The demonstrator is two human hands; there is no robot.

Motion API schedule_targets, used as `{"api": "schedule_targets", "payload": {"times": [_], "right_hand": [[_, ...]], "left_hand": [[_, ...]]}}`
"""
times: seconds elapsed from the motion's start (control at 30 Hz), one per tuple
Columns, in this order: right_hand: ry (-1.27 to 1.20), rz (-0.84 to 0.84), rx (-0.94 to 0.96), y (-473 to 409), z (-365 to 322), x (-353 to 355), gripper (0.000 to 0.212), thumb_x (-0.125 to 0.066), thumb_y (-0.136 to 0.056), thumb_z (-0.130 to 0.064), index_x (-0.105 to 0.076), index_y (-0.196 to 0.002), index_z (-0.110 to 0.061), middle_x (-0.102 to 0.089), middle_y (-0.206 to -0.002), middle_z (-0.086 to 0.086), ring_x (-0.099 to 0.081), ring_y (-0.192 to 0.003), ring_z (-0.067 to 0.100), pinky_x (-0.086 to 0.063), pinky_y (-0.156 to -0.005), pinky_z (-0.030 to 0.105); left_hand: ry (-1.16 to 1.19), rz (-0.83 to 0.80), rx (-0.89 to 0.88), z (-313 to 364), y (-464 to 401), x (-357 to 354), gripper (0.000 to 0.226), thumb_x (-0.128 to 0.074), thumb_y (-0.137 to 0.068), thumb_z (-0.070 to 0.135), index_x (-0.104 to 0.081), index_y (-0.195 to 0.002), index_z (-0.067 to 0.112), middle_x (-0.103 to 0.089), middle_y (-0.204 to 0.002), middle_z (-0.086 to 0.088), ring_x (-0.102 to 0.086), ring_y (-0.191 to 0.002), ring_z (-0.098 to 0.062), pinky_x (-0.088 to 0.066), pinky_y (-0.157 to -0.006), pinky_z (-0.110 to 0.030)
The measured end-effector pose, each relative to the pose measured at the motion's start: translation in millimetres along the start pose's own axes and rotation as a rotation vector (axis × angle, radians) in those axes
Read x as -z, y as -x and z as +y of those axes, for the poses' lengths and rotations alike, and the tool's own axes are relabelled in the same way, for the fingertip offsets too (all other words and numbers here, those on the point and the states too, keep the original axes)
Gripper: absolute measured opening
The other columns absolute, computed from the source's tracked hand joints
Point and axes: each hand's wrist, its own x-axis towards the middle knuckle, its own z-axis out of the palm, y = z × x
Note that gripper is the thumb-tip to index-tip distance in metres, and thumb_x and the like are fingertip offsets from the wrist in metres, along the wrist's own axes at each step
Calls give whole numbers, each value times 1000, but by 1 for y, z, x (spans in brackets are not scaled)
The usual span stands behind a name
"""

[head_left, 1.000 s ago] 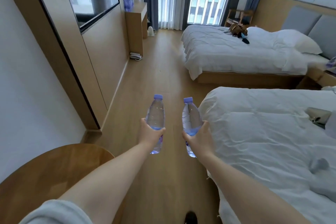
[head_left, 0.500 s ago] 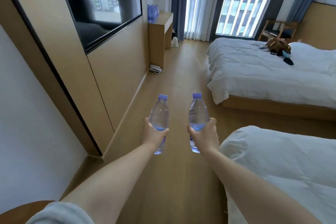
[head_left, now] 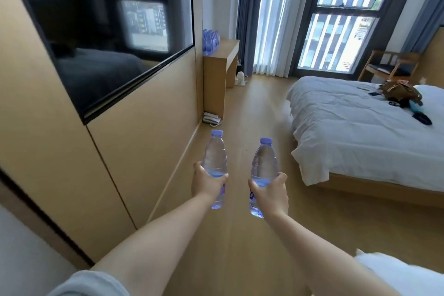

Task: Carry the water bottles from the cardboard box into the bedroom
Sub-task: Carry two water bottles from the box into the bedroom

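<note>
Left hand: my left hand [head_left: 207, 184] is wrapped round the lower half of the left bottle [head_left: 215, 163], thumb and fingers curled about the label band — bottle upright, cap up.
Right hand: my right hand [head_left: 271, 193] grasps the right bottle [head_left: 263, 170] the same way, low on the body; this one leans slightly toward the other.
Bottle spacing: the two bottles are near each other but apart, held out in front of me over the wood floor [head_left: 252, 113].
Location: I am inside the bedroom, in the aisle between the panelled wall with the dark screen [head_left: 101, 31] and the far bed [head_left: 355, 127].
Likely drop-off: a cluster of blue-capped bottles [head_left: 211, 39] stands on the back left corner of the wooden desk [head_left: 222, 60], against the wall — I judge that to be where these two go.
Step in hand: the carry down the aisle toward that desk, not yet at it.
Doing it well: keep both bottles vertical and my wrists level; keep them from knocking together.
Path hazard: a telephone [head_left: 211, 118] lies on the floor at the foot of the desk's near end — step to the right of it.
Set-down plan: place each on the desk's free near edge beside the cluster, one hand at a time, so I topple none of those standing.
Cardboard box: not in view.
</note>
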Motion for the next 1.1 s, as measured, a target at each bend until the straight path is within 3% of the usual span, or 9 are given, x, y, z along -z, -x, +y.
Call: {"api": "schedule_targets", "payload": {"times": [0.2,0.3,0.43,0.6,0.77,0.9,1.1], "right_hand": [[-55,50,-20,-126,-57,-40,60,-74,-75,-47,-27,-103,-23,-50,-103,-2,-53,-83,21,-40,-70,32],[-18,65,-39,-190,-66,-57,63,-73,-75,-48,-34,-113,-17,-48,-100,-4,-51,-79,18,-40,-69,32],[-5,46,-73,-278,-63,-84,60,-73,-77,-49,-29,-105,-21,-44,-99,-5,-49,-75,15,-39,-70,32],[-1,15,-80,-416,-65,-105,73,-73,-76,-51,-35,-124,-11,-46,-104,-3,-52,-88,19,-46,-75,35],[17,9,-59,-550,-89,-101,71,-75,-75,-49,-36,-121,-13,-48,-104,-2,-57,-93,21,-49,-78,38],[-14,-6,-65,-651,-116,-105,59,-74,-76,-47,-28,-105,-24,-53,-107,1,-60,-89,23,-54,-82,44],[-6,4,-72,-799,-143,-139,58,-74,-76,-46,-30,-105,-22,-53,-108,2,-61,-90,25,-54,-82,46]], "left_hand": [[-95,-23,-9,57,-145,-38,70,-80,-73,30,-36,-126,13,-55,-106,1,-53,-90,-22,-39,-78,-28],[-115,-85,-34,65,-202,-78,68,-81,-72,26,-36,-122,13,-55,-108,-1,-55,-93,-22,-43,-82,-30],[-122,-146,-7,63,-276,-134,65,-82,-71,25,-39,-119,15,-60,-106,-1,-58,-90,-21,-42,-76,-27],[-146,-143,43,88,-388,-218,62,-81,-73,27,-36,-115,19,-58,-102,2,-56,-83,-17,-39,-68,-24],[-154,-119,46,141,-487,-291,61,-81,-73,28,-34,-112,21,-58,-104,0,-57,-88,-20,-40,-75,-27],[-157,-115,50,175,-562,-333,63,-81,-73,26,-37,-117,16,-57,-105,-1,-56,-90,-23,-41,-78,-29],[-149,-116,79,202,-693,-399,62,-81,-73,23,-38,-116,13,-57,-109,-5,-57,-99,-27,-45,-88,-33]]}}
